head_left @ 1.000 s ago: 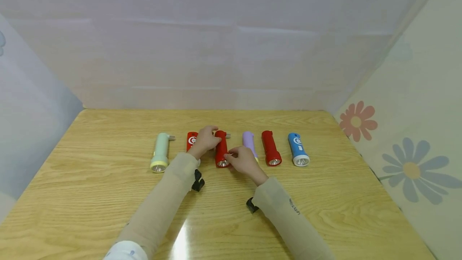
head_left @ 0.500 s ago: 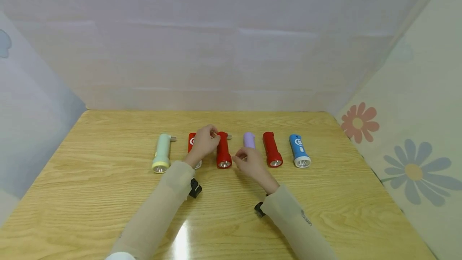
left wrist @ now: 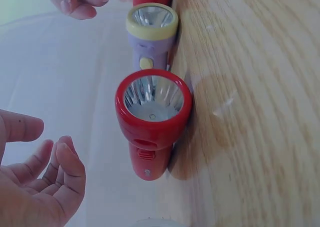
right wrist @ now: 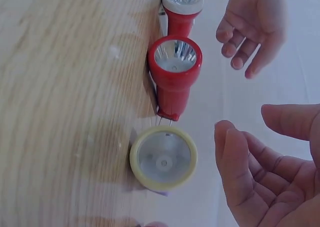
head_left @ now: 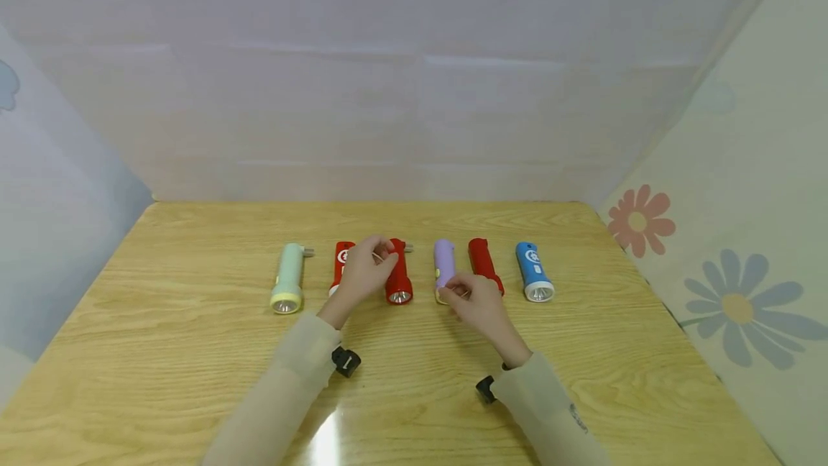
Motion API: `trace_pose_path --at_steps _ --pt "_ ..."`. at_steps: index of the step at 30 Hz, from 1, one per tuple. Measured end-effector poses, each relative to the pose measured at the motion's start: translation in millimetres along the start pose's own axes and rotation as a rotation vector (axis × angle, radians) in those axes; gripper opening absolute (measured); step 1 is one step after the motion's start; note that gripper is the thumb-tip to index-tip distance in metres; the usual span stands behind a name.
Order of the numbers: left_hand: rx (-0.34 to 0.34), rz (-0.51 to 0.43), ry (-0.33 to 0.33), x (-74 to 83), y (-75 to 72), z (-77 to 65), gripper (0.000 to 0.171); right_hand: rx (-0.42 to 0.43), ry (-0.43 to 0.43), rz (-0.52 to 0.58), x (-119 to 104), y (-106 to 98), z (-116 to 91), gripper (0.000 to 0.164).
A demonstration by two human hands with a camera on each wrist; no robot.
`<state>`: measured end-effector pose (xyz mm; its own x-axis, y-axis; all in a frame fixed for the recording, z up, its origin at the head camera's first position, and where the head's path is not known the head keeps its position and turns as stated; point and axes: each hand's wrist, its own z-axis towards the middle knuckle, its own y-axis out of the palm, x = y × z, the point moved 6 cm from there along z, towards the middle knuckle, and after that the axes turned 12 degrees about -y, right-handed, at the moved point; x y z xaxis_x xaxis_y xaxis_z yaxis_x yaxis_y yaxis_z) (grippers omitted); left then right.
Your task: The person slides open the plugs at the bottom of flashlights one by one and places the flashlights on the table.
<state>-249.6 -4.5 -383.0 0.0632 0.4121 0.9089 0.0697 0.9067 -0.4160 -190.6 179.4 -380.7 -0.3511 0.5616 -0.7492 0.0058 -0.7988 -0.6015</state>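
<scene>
My left hand [head_left: 362, 270] hovers over the left side of a red flashlight [head_left: 399, 285] lying on the table, its lens toward me and metal plug prongs [head_left: 408, 247] sticking out at its far end. In the left wrist view a gap separates the loosely bent fingers [left wrist: 70, 169] from that flashlight. Beside the front of a purple flashlight with a yellow head [head_left: 444, 261] is my right hand [head_left: 481, 308], thumb and fingers apart. Nothing sits between them in the right wrist view, where the yellow head ring [right wrist: 192, 157] shows close by.
Others lie in the same row: a pale green flashlight [head_left: 288, 275] with prongs at far left, a red one with a white head [head_left: 343, 257] partly behind my left hand, another red one [head_left: 481, 259] behind my right hand, and a blue one [head_left: 533, 272]. Fabric walls surround the table [head_left: 194, 351].
Both hands have let go of the middle red flashlight. My right hand has moved right to the purple one; the left has drawn back slightly toward me. The flashlights lie about where they were.
</scene>
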Motion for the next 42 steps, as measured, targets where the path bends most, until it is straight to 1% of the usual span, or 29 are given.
trace_pose_path --at_steps 5,8,12,15,19,23,26,32,35,37,40,42 --pt "0.011 -0.025 0.013 2.7 -3.0 -7.1 0.004 -0.007 0.043 0.018 9 -5 -4 0.010" --pt "0.002 -0.024 0.010 4.6 -4.1 -10.3 0.005 -0.012 0.073 0.026 16 -7 -7 0.011" --pt "-0.013 -0.020 0.003 7.0 -4.8 -13.4 0.009 -0.020 0.091 0.030 21 -9 -10 0.014" --pt "-0.017 -0.023 0.013 8.8 -4.8 -14.7 0.012 -0.023 0.108 0.030 24 -11 -11 0.017" --pt "-0.024 -0.024 0.033 9.5 -2.6 -15.7 0.011 -0.025 0.142 0.026 30 -14 -10 0.019" --pt "-0.036 -0.016 0.061 9.7 1.0 -17.2 0.010 -0.036 0.181 -0.002 38 -15 -8 0.021" --pt "-0.042 -0.011 0.067 9.4 4.0 -17.5 0.010 -0.054 0.215 -0.033 42 -14 -5 0.028" --pt "-0.064 0.000 0.049 10.4 12.6 -15.6 0.013 -0.101 0.242 -0.087 45 -10 4 0.044" --pt "-0.060 0.018 0.058 11.3 17.0 -13.1 0.014 -0.127 0.258 -0.112 47 -7 8 0.048" --pt "-0.058 0.019 0.066 12.1 19.3 -11.2 0.014 -0.141 0.285 -0.125 49 -4 9 0.051" --pt "-0.064 0.030 0.063 12.4 23.0 -6.8 0.016 -0.157 0.309 -0.152 51 -2 12 0.052" --pt "-0.077 0.041 0.050 12.9 25.8 -2.9 0.017 -0.153 0.318 -0.156 51 -1 12 0.049"
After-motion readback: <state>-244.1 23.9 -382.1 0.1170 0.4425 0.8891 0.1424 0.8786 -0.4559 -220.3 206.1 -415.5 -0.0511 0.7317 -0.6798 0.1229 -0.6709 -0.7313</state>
